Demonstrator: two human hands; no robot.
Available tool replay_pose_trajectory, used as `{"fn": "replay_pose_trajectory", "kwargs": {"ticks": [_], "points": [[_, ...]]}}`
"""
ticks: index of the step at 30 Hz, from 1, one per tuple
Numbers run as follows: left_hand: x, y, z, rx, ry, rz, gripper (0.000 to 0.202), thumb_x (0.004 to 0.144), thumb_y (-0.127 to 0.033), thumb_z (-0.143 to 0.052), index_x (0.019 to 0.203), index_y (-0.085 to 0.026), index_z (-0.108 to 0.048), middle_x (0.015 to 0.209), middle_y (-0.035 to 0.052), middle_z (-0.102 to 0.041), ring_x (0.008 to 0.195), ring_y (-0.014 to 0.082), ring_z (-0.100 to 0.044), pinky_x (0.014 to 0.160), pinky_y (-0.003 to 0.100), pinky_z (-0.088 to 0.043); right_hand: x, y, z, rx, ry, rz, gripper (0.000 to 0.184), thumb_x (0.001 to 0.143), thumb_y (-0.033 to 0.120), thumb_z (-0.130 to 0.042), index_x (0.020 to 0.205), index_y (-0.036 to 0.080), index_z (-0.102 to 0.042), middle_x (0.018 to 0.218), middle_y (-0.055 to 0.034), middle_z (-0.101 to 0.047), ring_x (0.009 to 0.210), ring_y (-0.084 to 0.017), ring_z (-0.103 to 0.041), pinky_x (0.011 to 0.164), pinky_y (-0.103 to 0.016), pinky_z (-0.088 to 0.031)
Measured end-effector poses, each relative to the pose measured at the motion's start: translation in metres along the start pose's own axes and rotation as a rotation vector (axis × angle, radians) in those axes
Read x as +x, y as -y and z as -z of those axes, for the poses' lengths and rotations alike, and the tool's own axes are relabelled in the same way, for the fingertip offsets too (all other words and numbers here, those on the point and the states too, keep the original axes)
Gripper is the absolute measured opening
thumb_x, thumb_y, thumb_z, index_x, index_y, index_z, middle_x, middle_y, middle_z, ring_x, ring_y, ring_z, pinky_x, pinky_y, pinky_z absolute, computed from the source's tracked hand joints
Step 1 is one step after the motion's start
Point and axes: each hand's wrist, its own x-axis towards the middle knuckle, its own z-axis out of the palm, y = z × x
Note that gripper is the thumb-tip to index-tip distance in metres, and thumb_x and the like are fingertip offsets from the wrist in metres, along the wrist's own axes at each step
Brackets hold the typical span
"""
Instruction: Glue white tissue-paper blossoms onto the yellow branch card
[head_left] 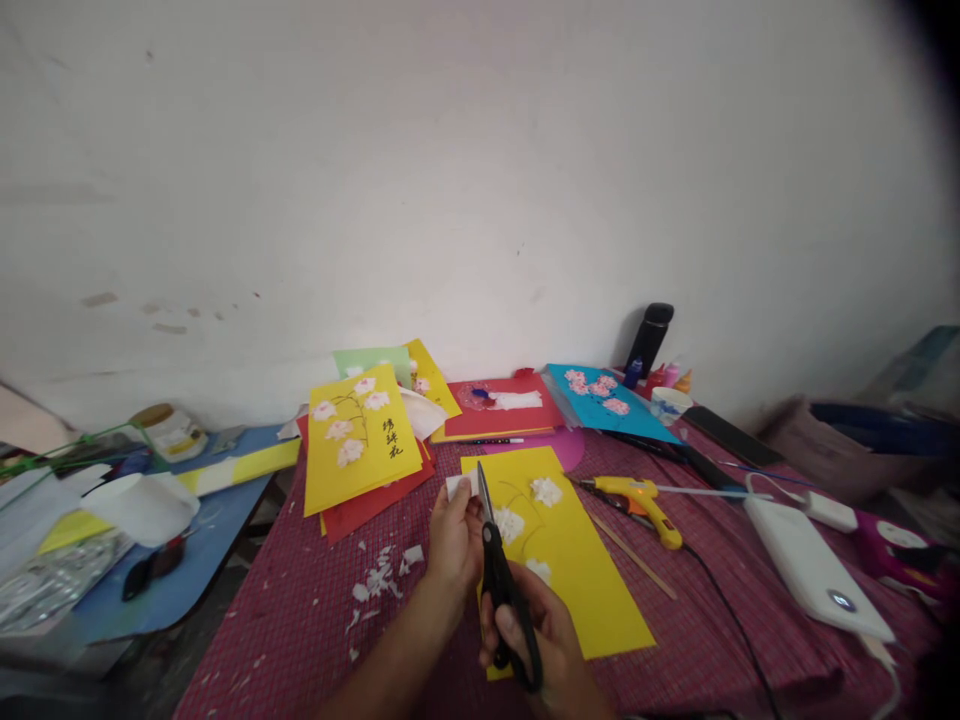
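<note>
My left hand (pixel 452 535) pinches a small white paper piece (pixel 457 486) between thumb and fingers. My right hand (pixel 546 640) grips black-handled scissors (pixel 501 575), whose blades point up toward that paper piece. Under both hands lies a long yellow card (pixel 592 590) with white paper flowers (pixel 546 490) stuck on it. White paper scraps (pixel 382 578) lie on the red checked tablecloth (pixel 300 610) just left of my left hand.
A yellow glue gun (pixel 645 498) with a black cord, a wooden stick (pixel 634 556), a white power bank (pixel 814 570) and a dark bottle (pixel 649 338) lie to the right. Finished yellow (pixel 358 435), red (pixel 510 402) and blue (pixel 606 398) cards sit near the wall. A blue side table (pixel 180 590) stands to the left.
</note>
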Motion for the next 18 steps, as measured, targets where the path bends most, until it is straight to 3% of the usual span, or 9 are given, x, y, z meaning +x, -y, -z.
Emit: {"fn": "replay_pose_trajectory", "kwargs": {"ticks": [5, 11, 18], "points": [[0.006, 0.003, 0.006, -0.018, 0.047, -0.050, 0.033, 0.069, -0.025, -0.082, 0.090, -0.020, -0.057, 0.077, -0.0031, -0.067, 0.062, 0.0094, -0.064, 0.063, 0.021, -0.051, -0.003, 0.014, 0.003, -0.038, -0.043, 0.028, 0.042, 0.080, 0.044, -0.074, 0.111, 0.018, -0.062, 0.078, -0.0030, -0.062, 0.056, -0.012, -0.057, 0.053, -0.026, -0.047], [0.007, -0.007, 0.006, 0.169, 0.165, -0.168, 0.025, 0.075, -0.029, -0.077, 0.085, -0.019, -0.057, 0.078, -0.0025, -0.064, 0.066, 0.0104, -0.063, 0.061, 0.020, -0.049, -0.020, 0.051, 0.033, -0.298, -0.048, 0.079, 0.050, 0.078, 0.051, -0.073, 0.116, 0.020, -0.061, 0.086, -0.0069, -0.065, 0.068, -0.018, -0.059, 0.064, -0.030, -0.047], [0.005, -0.005, 0.009, 0.244, 0.234, -0.105, 0.023, 0.073, -0.028, -0.077, 0.081, -0.018, -0.057, 0.076, -0.0015, -0.063, 0.068, 0.0121, -0.062, 0.063, 0.022, -0.049, -0.031, 0.074, 0.057, -0.507, -0.173, 0.073, 0.052, 0.075, 0.049, -0.075, 0.118, 0.023, -0.062, 0.090, -0.0084, -0.067, 0.075, -0.022, -0.059, 0.071, -0.035, -0.049]]}}
